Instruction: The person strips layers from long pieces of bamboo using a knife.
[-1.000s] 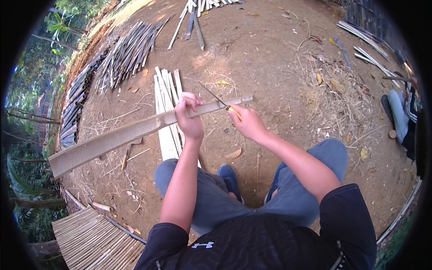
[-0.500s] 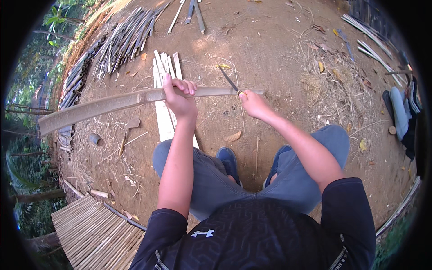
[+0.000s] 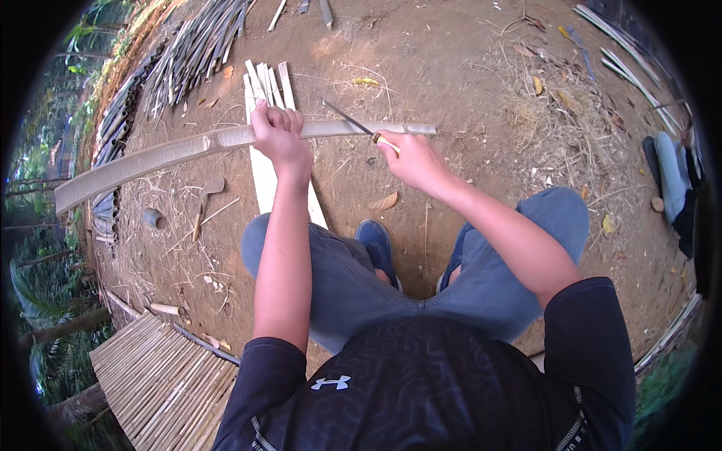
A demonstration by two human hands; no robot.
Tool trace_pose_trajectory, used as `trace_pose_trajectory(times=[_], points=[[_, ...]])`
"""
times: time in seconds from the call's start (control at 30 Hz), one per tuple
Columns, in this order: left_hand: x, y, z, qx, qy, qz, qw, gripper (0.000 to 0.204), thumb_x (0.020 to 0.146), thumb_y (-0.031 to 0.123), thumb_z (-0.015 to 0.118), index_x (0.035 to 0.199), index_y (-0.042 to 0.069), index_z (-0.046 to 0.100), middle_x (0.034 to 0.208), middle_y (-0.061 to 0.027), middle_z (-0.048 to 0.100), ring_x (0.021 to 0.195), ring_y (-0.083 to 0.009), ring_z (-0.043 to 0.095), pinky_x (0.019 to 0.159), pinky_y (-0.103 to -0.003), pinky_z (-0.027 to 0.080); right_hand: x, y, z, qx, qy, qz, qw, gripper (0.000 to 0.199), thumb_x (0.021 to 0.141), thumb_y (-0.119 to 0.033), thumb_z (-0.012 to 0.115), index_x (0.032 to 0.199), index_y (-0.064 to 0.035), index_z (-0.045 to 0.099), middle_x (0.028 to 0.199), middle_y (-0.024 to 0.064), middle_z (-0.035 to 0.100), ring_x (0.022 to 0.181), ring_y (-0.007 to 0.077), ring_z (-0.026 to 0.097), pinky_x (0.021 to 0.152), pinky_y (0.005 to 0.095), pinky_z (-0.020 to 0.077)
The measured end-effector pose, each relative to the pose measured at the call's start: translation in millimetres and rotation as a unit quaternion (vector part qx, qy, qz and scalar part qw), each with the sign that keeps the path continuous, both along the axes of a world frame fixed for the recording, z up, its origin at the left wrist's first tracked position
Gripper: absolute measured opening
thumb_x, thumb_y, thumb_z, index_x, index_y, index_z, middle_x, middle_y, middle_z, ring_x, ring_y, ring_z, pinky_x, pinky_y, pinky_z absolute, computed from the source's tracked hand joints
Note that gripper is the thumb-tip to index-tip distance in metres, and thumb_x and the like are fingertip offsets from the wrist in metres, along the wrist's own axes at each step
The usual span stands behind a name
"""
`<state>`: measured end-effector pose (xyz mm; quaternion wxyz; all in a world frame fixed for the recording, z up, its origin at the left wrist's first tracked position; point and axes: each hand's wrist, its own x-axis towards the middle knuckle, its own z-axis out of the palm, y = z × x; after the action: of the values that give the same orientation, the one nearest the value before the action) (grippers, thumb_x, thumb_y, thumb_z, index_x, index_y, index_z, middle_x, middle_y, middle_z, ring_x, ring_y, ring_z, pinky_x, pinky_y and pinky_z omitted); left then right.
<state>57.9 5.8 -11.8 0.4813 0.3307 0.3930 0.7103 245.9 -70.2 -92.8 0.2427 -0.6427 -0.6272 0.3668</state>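
Observation:
A long, pale split bamboo strip lies crosswise in front of me, its wider end far out to the left. My left hand is closed around it right of a node, thumb on top. In my right hand is a knife, gripped by its light yellow handle. Its dark, narrow blade slants up and left, crossing the strip near its right end. Whether the edge touches the bamboo cannot be made out.
Pale split slats lie on the ground under the strip, left of my knees. A hatchet-like tool and a short tube lie further left. Bamboo poles are piled at the far left; a slatted bamboo panel sits near left.
My left hand has gone from partly raised fingers to a closed grip on the bamboo strip. The knife's blade has tipped flatter toward the left. My head view has shifted slightly.

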Motion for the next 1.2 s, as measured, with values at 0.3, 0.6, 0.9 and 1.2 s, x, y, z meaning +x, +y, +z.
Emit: trace_pose_trajectory(times=[0.3, 0.6, 0.9, 1.2], points=[[1, -6, -2, 0.046, 0.022, -0.096, 0.994, 0.046, 0.097, 0.022, 0.041, 0.057, 0.017, 0.02, 0.048, 0.0013, 0.019, 0.042, -0.0119, 0.016, 0.046, -0.031, 0.021, 8, 3, -20, -0.036, -0.057, -0.009, 0.998, 0.029, 0.099, -0.024, 0.052, 0.109, -0.0019, 0.067, 0.087, 0.0224, 0.07, 0.084, 0.0367, 0.071, 0.077, 0.0489, 0.0555], [6, -4, 2, 0.083, 0.044, -0.186, 0.978, 0.046, 0.097, 0.021, 0.039, 0.056, 0.015, 0.019, 0.047, 0.0007, 0.021, 0.041, -0.0123, 0.017, 0.048, -0.032, 0.023, 38, 22, -46, -0.172, -0.095, -0.039, 0.98, 0.03, 0.099, -0.025, 0.051, 0.111, -0.0032, 0.069, 0.094, 0.0203, 0.071, 0.089, 0.0322, 0.072, 0.077, 0.0471, 0.0564], [2, -1, 3, 0.095, 0.056, -0.25, 0.962, 0.047, 0.096, 0.021, 0.038, 0.053, 0.016, 0.021, 0.045, 0.0008, 0.022, 0.042, -0.0116, 0.019, 0.05, -0.031, 0.024, 46, 18, -25, -0.167, -0.092, -0.02, 0.981, 0.029, 0.097, -0.022, 0.051, 0.112, -0.0033, 0.068, 0.086, 0.0166, 0.07, 0.078, 0.0252, 0.071, 0.073, 0.0422, 0.0569], [-7, -4, 5, 0.112, 0.08, -0.297, 0.945, 0.046, 0.096, 0.021, 0.037, 0.053, 0.015, 0.021, 0.046, 0.0005, 0.022, 0.043, -0.0122, 0.018, 0.052, -0.032, 0.025, 34, 13, -2, -0.136, -0.044, 0.014, 0.99, 0.029, 0.096, -0.02, 0.051, 0.11, -0.0022, 0.069, 0.087, 0.0147, 0.07, 0.079, 0.0233, 0.07, 0.073, 0.0426, 0.0555]])
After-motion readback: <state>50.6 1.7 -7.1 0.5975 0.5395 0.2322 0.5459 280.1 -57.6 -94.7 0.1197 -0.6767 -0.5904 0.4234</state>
